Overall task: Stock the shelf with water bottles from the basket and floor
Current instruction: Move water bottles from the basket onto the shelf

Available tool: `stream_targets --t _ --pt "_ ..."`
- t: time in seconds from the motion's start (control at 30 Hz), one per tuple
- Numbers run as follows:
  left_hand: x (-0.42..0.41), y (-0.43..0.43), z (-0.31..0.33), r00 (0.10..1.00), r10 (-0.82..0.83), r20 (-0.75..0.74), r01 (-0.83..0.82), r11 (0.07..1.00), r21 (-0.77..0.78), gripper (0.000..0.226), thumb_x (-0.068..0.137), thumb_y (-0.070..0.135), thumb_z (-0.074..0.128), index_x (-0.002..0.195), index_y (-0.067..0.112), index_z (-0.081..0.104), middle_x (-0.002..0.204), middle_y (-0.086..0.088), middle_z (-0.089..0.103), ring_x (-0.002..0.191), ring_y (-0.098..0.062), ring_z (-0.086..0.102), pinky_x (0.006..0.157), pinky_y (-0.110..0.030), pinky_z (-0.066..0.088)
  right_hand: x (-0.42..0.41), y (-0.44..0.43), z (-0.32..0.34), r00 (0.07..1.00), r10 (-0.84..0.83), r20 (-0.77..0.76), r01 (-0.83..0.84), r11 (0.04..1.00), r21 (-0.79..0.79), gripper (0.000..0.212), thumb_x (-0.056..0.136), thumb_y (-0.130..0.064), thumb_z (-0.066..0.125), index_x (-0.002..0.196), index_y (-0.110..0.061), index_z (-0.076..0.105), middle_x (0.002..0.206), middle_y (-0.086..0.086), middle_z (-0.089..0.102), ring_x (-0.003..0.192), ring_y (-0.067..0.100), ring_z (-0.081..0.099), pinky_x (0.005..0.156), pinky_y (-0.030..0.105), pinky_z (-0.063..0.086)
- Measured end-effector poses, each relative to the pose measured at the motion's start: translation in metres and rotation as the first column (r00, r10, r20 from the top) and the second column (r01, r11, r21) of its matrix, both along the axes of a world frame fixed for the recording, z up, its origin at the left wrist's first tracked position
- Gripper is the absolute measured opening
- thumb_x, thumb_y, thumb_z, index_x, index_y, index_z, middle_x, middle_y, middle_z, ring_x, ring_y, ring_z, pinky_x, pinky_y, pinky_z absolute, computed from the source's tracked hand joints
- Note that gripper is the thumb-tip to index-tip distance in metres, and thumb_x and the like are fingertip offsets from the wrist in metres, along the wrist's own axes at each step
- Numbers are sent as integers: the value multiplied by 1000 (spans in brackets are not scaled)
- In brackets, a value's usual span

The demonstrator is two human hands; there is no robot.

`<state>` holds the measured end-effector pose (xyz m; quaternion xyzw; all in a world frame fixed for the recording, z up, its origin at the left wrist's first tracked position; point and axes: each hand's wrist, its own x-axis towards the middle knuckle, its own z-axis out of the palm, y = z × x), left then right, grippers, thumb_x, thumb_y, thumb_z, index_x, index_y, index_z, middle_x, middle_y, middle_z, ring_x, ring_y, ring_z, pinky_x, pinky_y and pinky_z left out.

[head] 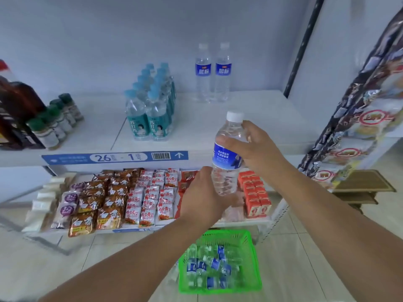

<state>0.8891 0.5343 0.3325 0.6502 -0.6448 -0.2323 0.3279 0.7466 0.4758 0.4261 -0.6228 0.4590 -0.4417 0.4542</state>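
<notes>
White shelving against a pale wall fills the view, with a tiled floor below. A water bottle, clear with a white cap and a blue label in small white Chinese print, is held upright in both hands at the upper shelf's front edge. The right hand is wrapped round its shoulder and label; the left hand curls round its base.

Beyond the right hand, at the back of the shelf, stand two bottles with blue labels, touching side by side. Farther left of the hands is a wrapped pack of teal-labelled bottles in two rows with light blue caps, then a row of green-capped jars; neither can be counted for sure. A blue strip on the shelf edge reads "26 - 1" with a barcode and an arrow.

Below the left hand lie brown packets printed 白象, two purple packets marked "3+2", and red-and-white packets. Under both forearms, on the floor, a green basket holds a jumble of blue-labelled bottles, too tangled to count.
</notes>
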Motion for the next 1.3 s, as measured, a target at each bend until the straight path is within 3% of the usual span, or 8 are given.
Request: stream_targets --t 0.17,0.27,0.33,0.43,0.53,0.73,1.0,1.3 --pt "-12 -21 20 991 -127 48 129 991 -43 70 59 78 57 116 38 43 105 17 49 96 -6 49 79 -28 42 -26 -11 24 995 -3 102 2 1000 8 50 66 -49 86 107 -29 69 99 -12 77 92 13 76 81 37 61" --pt "-15 -40 35 943 -331 -32 329 943 -50 45 79 56 66 115 63 41 111 30 55 102 10 55 78 -5 39 -50 -31 31 976 81 201 -93 994 51 53 64 -47 85 111 -27 72 113 1 75 103 23 74 90 45 56" --pt "-21 -58 47 919 -387 -79 390 921 21 50 78 55 66 107 79 32 117 33 54 105 21 52 76 -2 38 -65 -50 35 954 137 268 -159 985 60 45 67 -41 84 109 -28 76 118 7 73 106 25 72 93 45 52" --pt "-41 -92 56 954 -287 -82 289 957 20 53 70 63 72 108 71 37 118 28 58 102 12 57 86 -16 46 -80 -85 44 931 170 323 -195 980 45 35 77 -36 78 110 -25 76 120 10 73 106 25 71 94 42 52" --pt "-67 -128 59 993 -97 -61 96 995 -26 63 63 70 74 112 53 39 110 25 61 97 3 61 83 -26 53 -84 -121 61 977 119 174 -123 992 12 24 77 -44 77 101 -40 75 107 -5 77 97 13 75 83 32 55" --pt "-102 -198 57 990 130 -46 -132 991 -31 68 63 70 78 106 42 33 104 20 54 89 -6 60 68 -25 48 -89 -181 62 999 -53 0 53 998 -18 50 77 -52 83 118 -33 62 114 -11 72 100 8 71 80 30 58" --pt "-121 -269 35 977 181 -111 -182 983 -2 70 67 62 81 108 39 29 112 18 48 103 -13 60 78 -32 53 -98 -251 57 988 -57 -145 73 992 106 42 88 -48 75 125 -34 60 122 -6 63 114 23 64 83 51 62" --pt "-111 -331 21 984 118 -136 -109 992 69 62 79 56 72 125 36 37 121 14 53 103 -12 59 80 -27 49 -96 -315 40 989 -17 -145 31 995 91 33 92 -43 72 119 -42 53 105 -22 58 111 21 63 83 48 62"
